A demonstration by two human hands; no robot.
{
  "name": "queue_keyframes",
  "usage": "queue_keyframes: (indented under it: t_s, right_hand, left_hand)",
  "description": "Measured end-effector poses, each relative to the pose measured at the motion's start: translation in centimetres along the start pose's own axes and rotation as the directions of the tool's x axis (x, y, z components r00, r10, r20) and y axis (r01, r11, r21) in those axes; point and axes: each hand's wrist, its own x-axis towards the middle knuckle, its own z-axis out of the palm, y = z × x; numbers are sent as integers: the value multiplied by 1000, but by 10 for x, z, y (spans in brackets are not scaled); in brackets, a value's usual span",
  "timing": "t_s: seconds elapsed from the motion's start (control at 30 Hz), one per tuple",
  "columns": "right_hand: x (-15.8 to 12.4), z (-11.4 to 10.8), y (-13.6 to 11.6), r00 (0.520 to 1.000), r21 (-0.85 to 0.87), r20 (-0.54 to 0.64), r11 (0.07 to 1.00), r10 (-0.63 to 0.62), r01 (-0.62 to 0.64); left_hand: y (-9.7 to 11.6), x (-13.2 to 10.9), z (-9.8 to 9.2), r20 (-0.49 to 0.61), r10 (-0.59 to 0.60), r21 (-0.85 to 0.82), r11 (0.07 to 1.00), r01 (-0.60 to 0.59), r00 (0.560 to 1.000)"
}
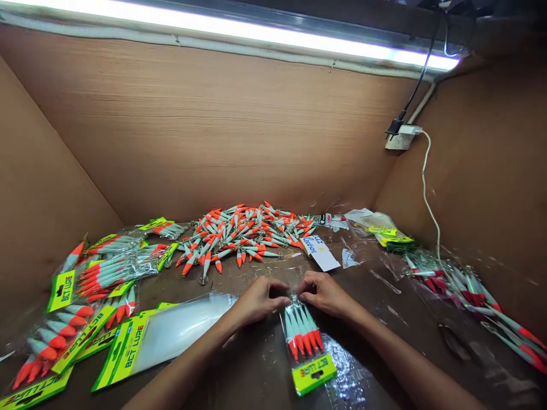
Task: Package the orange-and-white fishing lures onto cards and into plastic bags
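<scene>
Under a bright lamp (273,29), a bag of lures (304,333) lies on the table (239,370); left hand (260,297) and right hand (323,292) curl at its far end, whether pinching it I cannot tell.

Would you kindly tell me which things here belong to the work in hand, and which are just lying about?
Likely part of the work:
lure packet, with the left hand and right hand at its far end
pile of loose lures
flat clear bags
filled packets at left

Probably just lying about:
handwritten card
plastic scrap
white cable
</scene>
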Motion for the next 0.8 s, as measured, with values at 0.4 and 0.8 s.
queue_keyframes:
  t_s: [0.4,0.8]
  right_hand:
    - [-1,1,-10,996,-63,21,994,-85,86]
    - [-26,-4,3,978,53,13,977,-207,206]
  left_hand:
    - [-4,-27,39,-157,-21,142,989,44,987]
    - [6,-44,46,-140,35,194,981,-7,989]
